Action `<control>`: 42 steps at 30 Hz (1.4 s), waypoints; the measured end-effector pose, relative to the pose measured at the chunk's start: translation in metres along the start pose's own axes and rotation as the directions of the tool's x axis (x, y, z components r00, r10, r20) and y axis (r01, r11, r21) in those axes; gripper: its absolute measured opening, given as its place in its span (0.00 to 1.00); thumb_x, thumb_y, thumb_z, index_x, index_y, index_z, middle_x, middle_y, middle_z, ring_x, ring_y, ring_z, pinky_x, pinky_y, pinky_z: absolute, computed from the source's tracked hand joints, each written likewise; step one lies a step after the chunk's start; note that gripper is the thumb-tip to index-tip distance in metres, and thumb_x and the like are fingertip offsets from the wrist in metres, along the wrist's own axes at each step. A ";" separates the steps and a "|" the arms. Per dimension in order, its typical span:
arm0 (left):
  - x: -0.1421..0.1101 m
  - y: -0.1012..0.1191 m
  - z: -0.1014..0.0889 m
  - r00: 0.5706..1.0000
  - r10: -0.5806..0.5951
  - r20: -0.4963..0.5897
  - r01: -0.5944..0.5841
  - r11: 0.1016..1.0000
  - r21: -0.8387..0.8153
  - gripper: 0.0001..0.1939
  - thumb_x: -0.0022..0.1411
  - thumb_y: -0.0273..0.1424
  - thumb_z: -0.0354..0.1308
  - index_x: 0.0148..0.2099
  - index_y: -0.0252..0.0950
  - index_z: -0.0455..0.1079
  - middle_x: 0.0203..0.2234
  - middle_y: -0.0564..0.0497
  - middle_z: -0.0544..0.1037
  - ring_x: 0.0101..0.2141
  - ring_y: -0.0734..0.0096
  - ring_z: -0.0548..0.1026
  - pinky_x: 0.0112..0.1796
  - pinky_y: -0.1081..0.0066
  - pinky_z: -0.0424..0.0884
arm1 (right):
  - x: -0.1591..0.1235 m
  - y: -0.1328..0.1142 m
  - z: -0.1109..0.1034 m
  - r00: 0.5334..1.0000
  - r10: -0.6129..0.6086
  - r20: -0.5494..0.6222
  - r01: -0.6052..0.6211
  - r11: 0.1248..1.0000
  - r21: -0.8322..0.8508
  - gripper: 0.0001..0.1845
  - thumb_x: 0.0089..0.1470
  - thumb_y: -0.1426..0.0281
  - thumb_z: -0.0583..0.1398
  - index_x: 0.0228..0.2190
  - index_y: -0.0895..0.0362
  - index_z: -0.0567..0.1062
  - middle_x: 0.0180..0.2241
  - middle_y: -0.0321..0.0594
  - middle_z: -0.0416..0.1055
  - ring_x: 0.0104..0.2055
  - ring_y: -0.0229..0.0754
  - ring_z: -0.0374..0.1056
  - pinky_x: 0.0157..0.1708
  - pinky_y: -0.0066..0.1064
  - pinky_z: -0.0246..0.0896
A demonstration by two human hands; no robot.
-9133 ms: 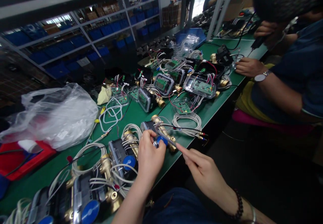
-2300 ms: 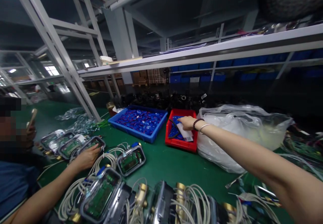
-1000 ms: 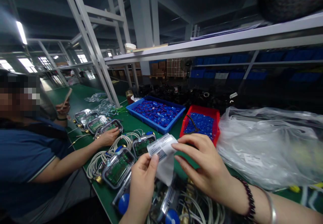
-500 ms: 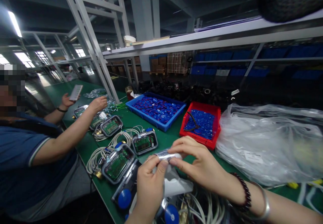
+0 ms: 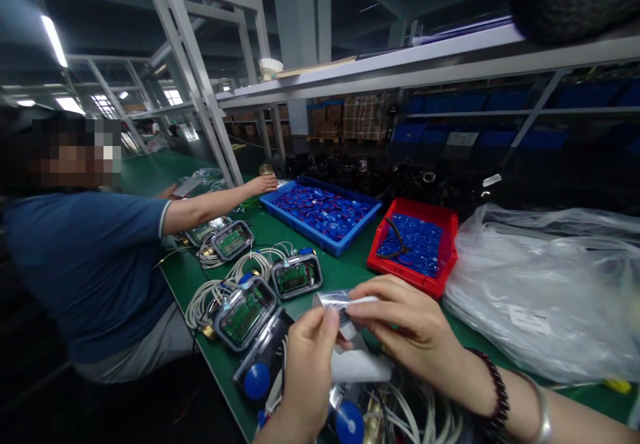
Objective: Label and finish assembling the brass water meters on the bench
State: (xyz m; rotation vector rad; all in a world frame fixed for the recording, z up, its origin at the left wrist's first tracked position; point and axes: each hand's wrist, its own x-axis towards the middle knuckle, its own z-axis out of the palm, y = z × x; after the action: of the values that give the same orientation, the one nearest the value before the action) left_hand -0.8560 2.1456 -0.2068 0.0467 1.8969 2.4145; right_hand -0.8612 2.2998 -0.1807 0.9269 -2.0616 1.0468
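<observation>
My left hand (image 5: pixel 311 357) pinches the left end of a silvery label strip (image 5: pixel 331 299) between thumb and forefinger. On its other side, my right hand (image 5: pixel 407 327) is closed on the strip's right end with the fingertips. White paper (image 5: pixel 363 367) hangs below the strip, under both hands. Beneath lie grey cables (image 5: pixel 400 414) and a round blue cap (image 5: pixel 349 423), partly covered by my hands. To the left sit open clear-lidded cases with green circuit boards, the nearest being one case (image 5: pixel 247 314) and another case (image 5: pixel 297 275).
A blue tray (image 5: pixel 333 245) of blue discs and a red bin (image 5: pixel 449 267) of small blue pieces with pliers stand behind my hands. A clear plastic bag (image 5: pixel 545 284) lies right. A co-worker (image 5: pixel 95 264) sits left, one arm stretched toward a jar (image 5: pixel 267 170).
The silvery strip is opened out flatter between my fingers. The co-worker's arm has reached forward to the jar, and the other hand with the pale object has dropped lower. My view has shifted left.
</observation>
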 end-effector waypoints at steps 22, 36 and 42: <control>-0.004 0.004 -0.040 0.941 0.279 0.192 -0.338 0.802 0.492 0.21 0.64 0.43 0.49 0.30 0.35 0.76 0.26 0.46 0.77 0.31 0.65 0.73 0.35 0.67 0.70 | -0.006 0.015 0.004 0.965 0.263 0.022 -0.254 0.948 -0.192 0.25 0.61 0.63 0.54 0.58 0.44 0.58 0.53 0.40 0.64 0.43 0.43 0.69 0.37 0.31 0.71; 0.069 -0.006 -0.197 0.864 0.201 -0.462 0.080 0.851 0.520 0.24 0.44 0.47 0.64 0.39 0.34 0.73 0.39 0.42 0.78 0.48 0.50 0.71 0.51 0.57 0.64 | -0.024 0.061 -0.014 0.919 0.383 -0.093 -0.373 0.769 -0.520 0.31 0.59 0.58 0.50 0.60 0.57 0.57 0.52 0.50 0.64 0.43 0.52 0.70 0.43 0.45 0.68; 0.079 0.019 -0.224 0.878 0.051 -0.477 0.083 0.963 0.256 0.35 0.37 0.56 0.65 0.39 0.31 0.71 0.29 0.46 0.79 0.36 0.56 0.78 0.37 0.65 0.74 | -0.033 0.063 -0.018 0.912 0.378 -0.155 -0.405 0.779 -0.480 0.28 0.58 0.59 0.51 0.58 0.54 0.60 0.49 0.49 0.68 0.33 0.46 0.72 0.33 0.37 0.72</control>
State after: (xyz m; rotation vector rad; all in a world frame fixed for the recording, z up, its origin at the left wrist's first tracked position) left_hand -0.9507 1.9300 -0.2428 -0.6105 2.4014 2.2850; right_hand -0.8898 2.3519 -0.2233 0.1999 -2.3748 0.6455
